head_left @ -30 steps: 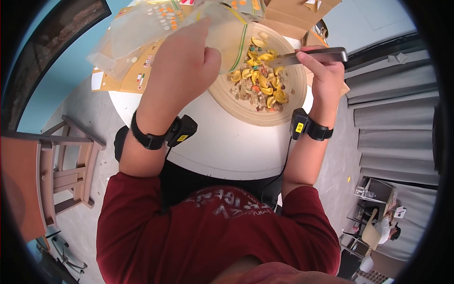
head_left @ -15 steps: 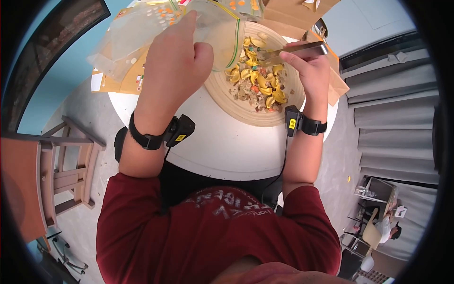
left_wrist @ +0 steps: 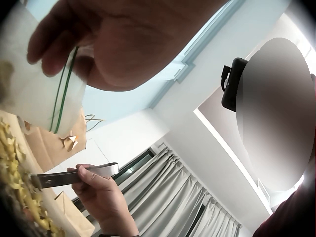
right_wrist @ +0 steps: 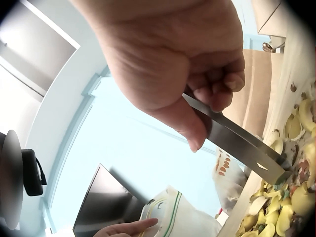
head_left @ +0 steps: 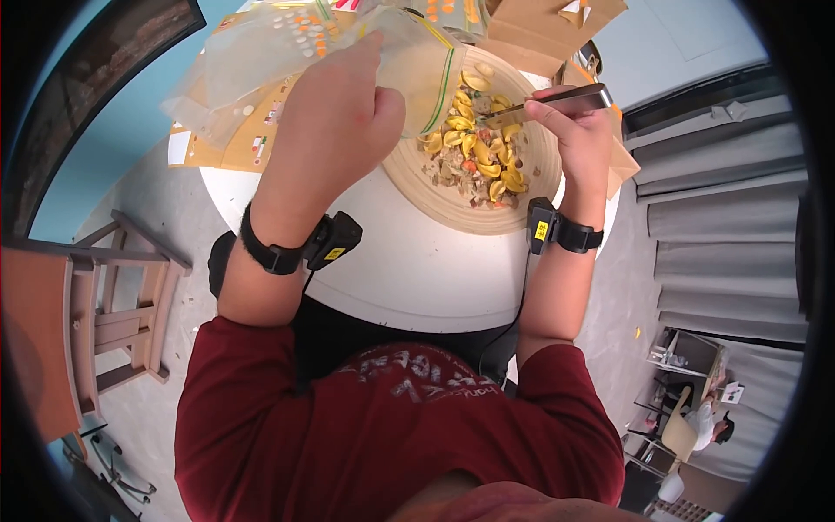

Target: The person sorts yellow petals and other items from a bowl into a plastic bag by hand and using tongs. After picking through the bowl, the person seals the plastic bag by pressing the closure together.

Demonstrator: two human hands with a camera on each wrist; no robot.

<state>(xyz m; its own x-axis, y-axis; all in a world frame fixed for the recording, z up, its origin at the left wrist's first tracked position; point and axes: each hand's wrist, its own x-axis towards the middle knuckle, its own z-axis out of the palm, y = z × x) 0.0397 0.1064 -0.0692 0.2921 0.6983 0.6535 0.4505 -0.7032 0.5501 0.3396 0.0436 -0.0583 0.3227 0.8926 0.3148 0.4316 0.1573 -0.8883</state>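
Note:
My left hand [head_left: 339, 122] grips a clear zip bag [head_left: 419, 74] with a green seal line, its mouth held toward the tray. In the left wrist view, the fingers curl over the rim of the bag [left_wrist: 37, 98]. In my right hand [head_left: 581, 135] is a pair of metal tongs [head_left: 574, 99], pinched between thumb and fingers. Their tips reach down into yellow shell-shaped pieces [head_left: 494, 150], mixed with brown dried bits, on a round wooden tray [head_left: 413, 187]. In the right wrist view, the tips of the tongs [right_wrist: 244, 148] stand close together at the pile's edge.
Other clear bags [head_left: 261, 52] holding white and orange pieces lie at the back left on brown paper [head_left: 230, 157]. A cardboard box [head_left: 544, 35] stands behind the tray. The white table [head_left: 409, 278] has a rounded front edge near my body. A wooden chair [head_left: 130, 304] is at left.
The tongs and my right hand have shifted left and stay over the pile. My left hand and the bag swung left, then came back right.

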